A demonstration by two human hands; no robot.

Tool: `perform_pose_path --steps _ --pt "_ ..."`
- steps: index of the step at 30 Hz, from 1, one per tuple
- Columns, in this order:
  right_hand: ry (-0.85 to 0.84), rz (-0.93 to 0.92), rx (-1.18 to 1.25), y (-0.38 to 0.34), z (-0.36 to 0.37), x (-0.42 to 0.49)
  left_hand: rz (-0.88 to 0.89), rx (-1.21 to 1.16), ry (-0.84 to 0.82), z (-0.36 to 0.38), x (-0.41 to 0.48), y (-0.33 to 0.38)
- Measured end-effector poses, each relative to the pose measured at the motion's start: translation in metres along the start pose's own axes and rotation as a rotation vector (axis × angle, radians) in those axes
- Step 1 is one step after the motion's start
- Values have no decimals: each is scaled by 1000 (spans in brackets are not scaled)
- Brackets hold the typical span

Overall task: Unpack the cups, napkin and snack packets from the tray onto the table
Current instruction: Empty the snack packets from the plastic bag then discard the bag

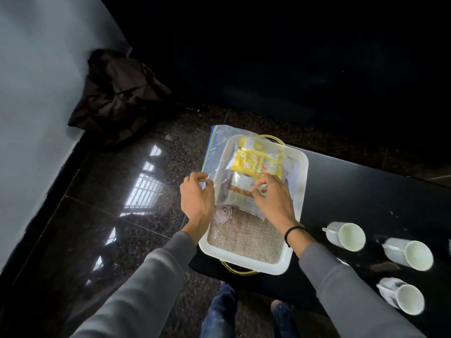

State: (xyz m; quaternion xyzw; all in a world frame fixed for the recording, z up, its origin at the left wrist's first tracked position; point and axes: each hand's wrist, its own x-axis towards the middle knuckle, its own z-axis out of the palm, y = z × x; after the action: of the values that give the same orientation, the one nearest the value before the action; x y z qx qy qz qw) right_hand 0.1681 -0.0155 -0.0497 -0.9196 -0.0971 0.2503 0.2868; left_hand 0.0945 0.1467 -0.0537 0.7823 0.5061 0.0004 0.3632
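Clear zip-top plastic bag of snack packets (220,167), lying over the upper half of the white rectangular plastic tray (301,189) at centre frame, its zip edge hanging past the tray's left rim. Left hand (196,197) pinching the bag's lower left edge, grip closed on the film; right hand (273,196) pinching the bag near its middle right, fingers curled onto the plastic. Best lifted level with both pinches kept firm, then carried clear of the rim and set down on the black desk (366,186) at right, away from the three white ceramic cups (346,236) lying there on their sides. Slippery film; contents likely to slide if tilted. Brown woven napkin (246,236) left in the tray's lower half, beneath the bag's lower edge. Hard to read: print on the yellow packet (253,159), count of packets inside, a round clear object by the left wrist. Upper frame almost wholly dark.
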Motion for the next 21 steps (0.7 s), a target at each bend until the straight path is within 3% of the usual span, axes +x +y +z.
perform_pose_path --steps 4,8,13,18,21 --pt "35 -1 -7 -4 12 8 -171 -5 -234 4 34 -23" --pt "64 19 3 -5 16 11 -328 -186 -439 12 52 -32" --pt "74 47 -28 -1 20 19 -324 -316 -550 14 62 -38" --pt "57 47 8 -5 12 13 -368 -330 -408 6 64 -35" --pt "27 57 60 -15 -2 0 -253 -324 -265 -15 50 -25"
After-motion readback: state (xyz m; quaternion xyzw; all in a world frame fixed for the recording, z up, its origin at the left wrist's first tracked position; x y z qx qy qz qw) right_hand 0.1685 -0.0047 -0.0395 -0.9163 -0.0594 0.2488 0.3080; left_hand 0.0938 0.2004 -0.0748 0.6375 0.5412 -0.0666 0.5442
